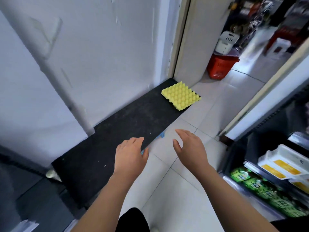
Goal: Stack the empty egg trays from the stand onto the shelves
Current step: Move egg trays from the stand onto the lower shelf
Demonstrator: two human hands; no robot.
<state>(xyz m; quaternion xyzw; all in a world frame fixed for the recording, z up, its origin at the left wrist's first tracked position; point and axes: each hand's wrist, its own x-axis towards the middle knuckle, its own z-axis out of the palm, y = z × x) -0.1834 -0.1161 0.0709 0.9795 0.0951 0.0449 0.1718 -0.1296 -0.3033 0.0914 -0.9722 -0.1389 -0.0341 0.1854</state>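
Observation:
A yellow egg tray (181, 95) lies flat at the far end of a long black stand (117, 131) that runs along the white wall. My left hand (130, 156) hovers over the stand's near edge, palm down, fingers loosely apart, holding nothing. My right hand (190, 148) is stretched out over the tiled floor beside the stand, fingers spread and empty. Both hands are well short of the tray. Shelves (267, 181) with packaged goods stand at the lower right.
A white wall (92, 56) borders the stand on the left. Beyond the tray is a doorway with a red basket (220, 66) and a white basket (226, 41). Green packets (260, 190) and white cartons (284, 163) fill the right shelves. Something blue (161, 135) shows under the stand's edge.

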